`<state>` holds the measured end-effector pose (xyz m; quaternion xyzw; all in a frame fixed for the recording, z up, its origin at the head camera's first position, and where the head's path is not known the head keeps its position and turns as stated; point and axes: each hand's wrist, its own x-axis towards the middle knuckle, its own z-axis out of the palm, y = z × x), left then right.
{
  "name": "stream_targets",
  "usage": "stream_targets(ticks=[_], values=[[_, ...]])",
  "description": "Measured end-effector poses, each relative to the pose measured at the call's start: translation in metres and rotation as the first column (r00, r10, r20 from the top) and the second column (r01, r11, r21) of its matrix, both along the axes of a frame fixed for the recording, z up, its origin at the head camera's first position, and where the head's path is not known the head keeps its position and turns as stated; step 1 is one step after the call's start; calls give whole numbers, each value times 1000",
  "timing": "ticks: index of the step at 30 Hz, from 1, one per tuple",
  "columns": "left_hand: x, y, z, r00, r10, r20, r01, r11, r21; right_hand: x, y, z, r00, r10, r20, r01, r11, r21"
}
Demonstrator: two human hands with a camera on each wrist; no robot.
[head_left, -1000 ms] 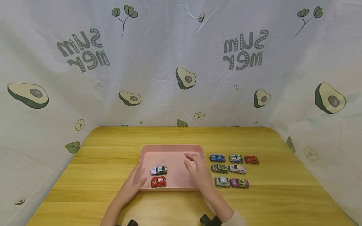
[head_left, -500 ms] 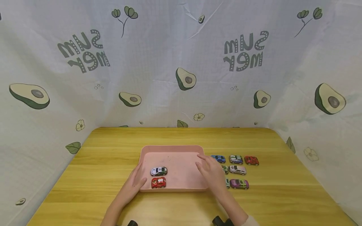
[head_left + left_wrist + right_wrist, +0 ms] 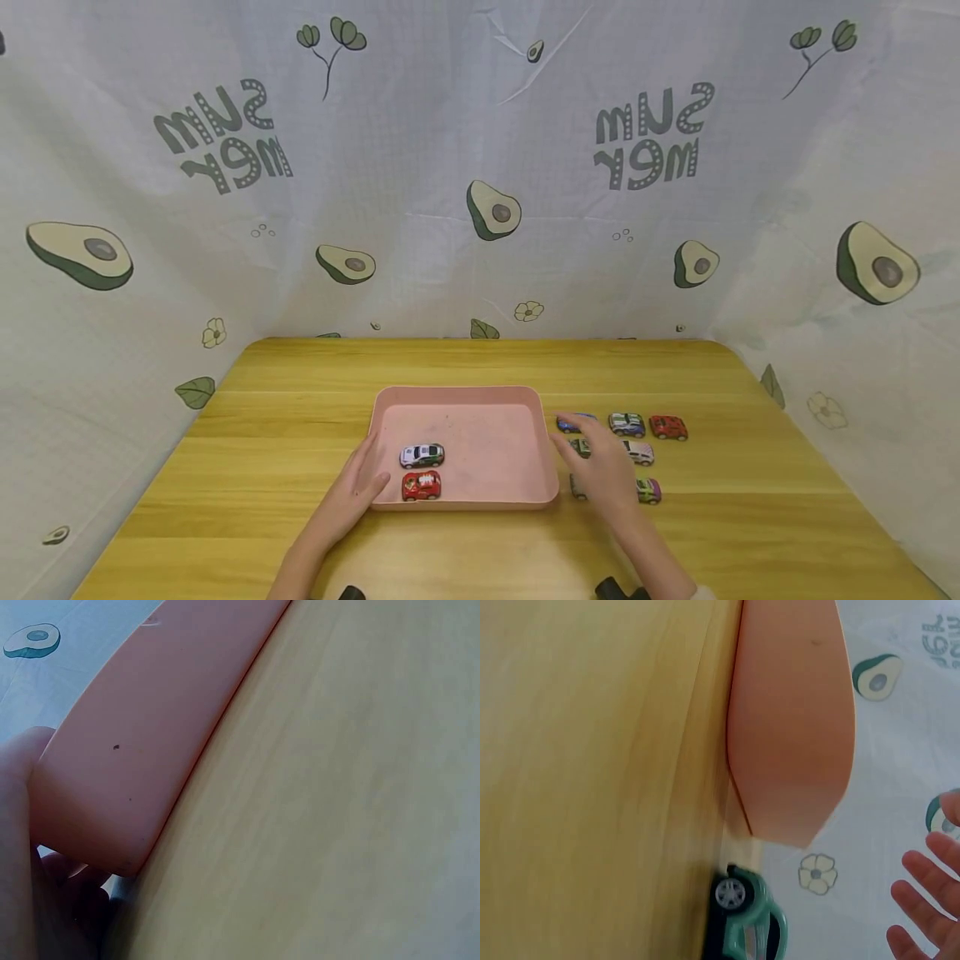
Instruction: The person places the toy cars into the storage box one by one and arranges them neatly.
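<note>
My left hand holds the left side of a pink tray, its thumb over the rim and its fingers along the outer wall. In the tray a white toy car sits behind a red toy car. My right hand is over the toy cars right of the tray, fingers spread and holding nothing. It partly covers a blue car, a camouflage-patterned car, a whitish car and a purple-and-green car. A pale green car shows in the right wrist view.
Behind the right hand stand a green-and-white car and a red car with dark markings. All rest on a wooden table. A printed white curtain hangs around the back and sides.
My right hand has moved right, from over the tray to above the toy cars beside it. The left hand, the tray and the cars have stayed in place.
</note>
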<state>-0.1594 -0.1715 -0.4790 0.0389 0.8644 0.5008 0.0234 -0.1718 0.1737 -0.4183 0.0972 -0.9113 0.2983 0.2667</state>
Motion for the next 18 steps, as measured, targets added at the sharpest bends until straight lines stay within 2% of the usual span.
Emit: stream_targets(ticks=[7, 11, 14, 18], values=[[1, 0, 0, 1000, 1, -3, -1, 1000, -2, -1, 22, 0, 993, 22, 115, -25, 999, 25], [1, 0, 0, 1000, 0, -9, 0, 1000, -3, -2, 37, -2, 992, 31, 120, -35, 999, 31], [0, -1, 0, 1000, 0, -6, 0, 1000, -3, -2, 47, -4, 994, 13, 104, -17, 999, 36], [0, -1, 1, 1000, -1, 2, 1, 1000, 2, -2, 61, -5, 992, -3, 127, 1, 1000, 20]])
